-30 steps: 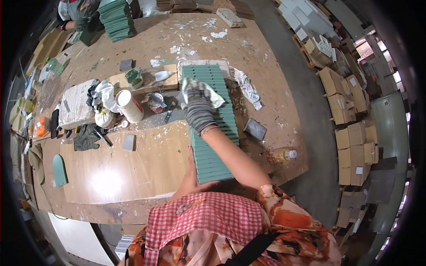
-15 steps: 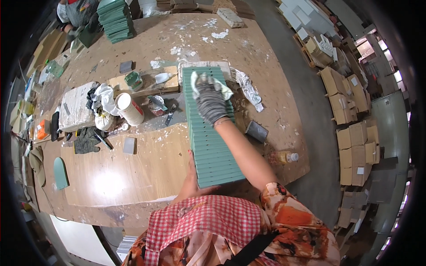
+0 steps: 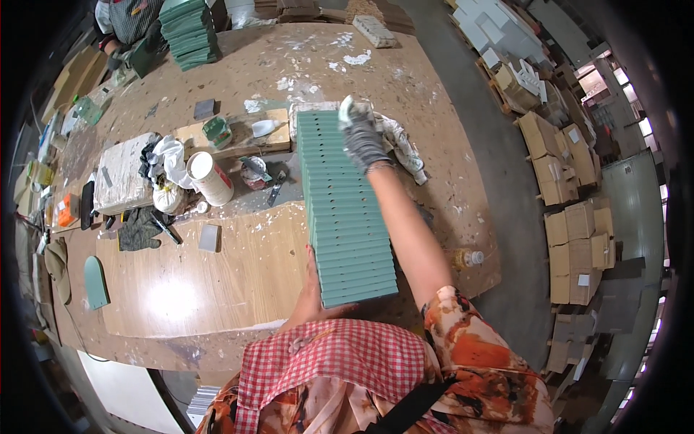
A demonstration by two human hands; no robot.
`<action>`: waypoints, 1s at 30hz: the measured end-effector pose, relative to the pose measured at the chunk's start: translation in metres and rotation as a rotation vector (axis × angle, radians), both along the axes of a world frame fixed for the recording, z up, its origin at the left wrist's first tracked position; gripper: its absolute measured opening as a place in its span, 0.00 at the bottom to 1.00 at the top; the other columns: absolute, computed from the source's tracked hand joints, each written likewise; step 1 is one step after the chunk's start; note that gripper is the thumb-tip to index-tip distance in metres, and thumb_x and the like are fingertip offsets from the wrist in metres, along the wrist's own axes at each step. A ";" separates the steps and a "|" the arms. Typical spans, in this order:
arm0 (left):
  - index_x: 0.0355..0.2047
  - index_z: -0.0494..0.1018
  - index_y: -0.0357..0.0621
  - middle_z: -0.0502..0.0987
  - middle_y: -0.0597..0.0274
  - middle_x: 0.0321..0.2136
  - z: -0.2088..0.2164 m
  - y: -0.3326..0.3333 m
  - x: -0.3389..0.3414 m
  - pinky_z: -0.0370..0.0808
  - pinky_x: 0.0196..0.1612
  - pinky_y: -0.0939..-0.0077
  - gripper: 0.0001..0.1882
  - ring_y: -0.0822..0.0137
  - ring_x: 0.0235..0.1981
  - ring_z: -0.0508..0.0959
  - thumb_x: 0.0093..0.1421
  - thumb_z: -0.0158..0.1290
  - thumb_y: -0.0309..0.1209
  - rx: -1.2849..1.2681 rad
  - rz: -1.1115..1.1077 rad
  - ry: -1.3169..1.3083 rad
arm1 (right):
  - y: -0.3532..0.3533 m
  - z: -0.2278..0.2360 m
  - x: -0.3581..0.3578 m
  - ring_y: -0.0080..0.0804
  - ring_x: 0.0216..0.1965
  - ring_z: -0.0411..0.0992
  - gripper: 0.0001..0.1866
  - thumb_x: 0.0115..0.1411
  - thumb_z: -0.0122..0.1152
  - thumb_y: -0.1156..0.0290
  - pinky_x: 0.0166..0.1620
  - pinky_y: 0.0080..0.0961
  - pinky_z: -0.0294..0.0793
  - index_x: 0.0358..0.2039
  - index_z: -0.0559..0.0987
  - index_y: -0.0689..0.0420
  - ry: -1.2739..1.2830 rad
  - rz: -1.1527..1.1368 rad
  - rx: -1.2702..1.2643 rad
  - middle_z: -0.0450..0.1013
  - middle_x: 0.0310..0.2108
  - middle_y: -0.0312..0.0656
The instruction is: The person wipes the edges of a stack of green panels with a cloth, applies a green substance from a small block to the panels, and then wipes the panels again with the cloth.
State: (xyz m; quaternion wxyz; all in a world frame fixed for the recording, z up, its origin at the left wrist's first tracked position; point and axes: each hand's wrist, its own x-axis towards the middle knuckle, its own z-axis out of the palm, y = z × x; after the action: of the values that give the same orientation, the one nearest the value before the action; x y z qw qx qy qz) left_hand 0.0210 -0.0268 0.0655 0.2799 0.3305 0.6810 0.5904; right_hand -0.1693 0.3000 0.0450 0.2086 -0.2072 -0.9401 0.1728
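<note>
A long stack of thin green boards [image 3: 347, 217] lies in front of me, edges up, with dark spots along them. My left hand [image 3: 309, 293], bare, holds the stack's near left corner; one finger lies along its side and the others are partly hidden. At the far right end, my right hand [image 3: 363, 142] in a grey knitted glove is closed on a white cloth [image 3: 348, 108], beside the top edge. A crumpled paint-stained rag [image 3: 405, 150] lies just right of that hand.
Left of the stack stand a white tub [image 3: 210, 178], an open paint pot [image 3: 255, 172] and a green cup [image 3: 216, 132]. A plastic bottle [image 3: 468, 258] lies near the right table edge. Another person's gloved hand [image 3: 153, 35] is at the far left, by stacked green boards [image 3: 189, 36].
My right hand has moved with the cloth from the middle of the stack's top to its far right edge, uncovering the dark spots. My left hand has stayed in place.
</note>
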 end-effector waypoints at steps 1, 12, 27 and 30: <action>0.64 0.18 0.38 0.45 0.31 0.64 -0.004 -0.013 -0.002 0.60 0.63 0.60 0.73 0.43 0.65 0.55 0.41 0.71 0.33 -0.017 0.054 0.005 | -0.062 0.013 -0.005 0.46 0.61 0.55 0.33 0.66 0.38 0.48 0.61 0.41 0.52 0.62 0.58 0.61 -0.204 -0.024 0.103 0.59 0.59 0.55; 0.65 0.21 0.35 0.39 0.33 0.66 -0.007 -0.009 0.004 0.56 0.65 0.62 0.71 0.46 0.67 0.50 0.42 0.71 0.33 0.096 0.018 -0.285 | -0.141 0.005 -0.039 0.29 0.61 0.61 0.18 0.62 0.45 0.70 0.63 0.26 0.59 0.51 0.72 0.61 0.034 0.462 -0.095 0.63 0.60 0.47; 0.65 0.23 0.35 0.48 0.33 0.64 -0.018 -0.025 0.002 0.58 0.64 0.62 0.69 0.47 0.65 0.56 0.43 0.70 0.34 -0.012 0.087 -0.127 | -0.015 0.008 -0.004 0.27 0.41 0.69 0.22 0.68 0.44 0.58 0.48 0.22 0.66 0.52 0.72 0.61 -0.135 -0.041 -0.723 0.74 0.44 0.41; 0.66 0.25 0.34 0.45 0.34 0.65 -0.003 -0.003 0.001 0.55 0.65 0.62 0.69 0.48 0.66 0.53 0.43 0.70 0.34 0.049 -0.001 -0.180 | 0.035 0.009 0.048 0.26 0.49 0.64 0.21 0.70 0.30 0.68 0.57 0.20 0.61 0.52 0.69 0.67 0.316 0.199 -0.466 0.68 0.46 0.40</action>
State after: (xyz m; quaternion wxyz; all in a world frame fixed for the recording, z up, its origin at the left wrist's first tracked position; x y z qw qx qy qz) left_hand 0.0219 -0.0303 0.0621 0.3322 0.2830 0.6385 0.6340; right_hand -0.1209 0.3349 0.0539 0.2812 -0.1270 -0.8466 0.4336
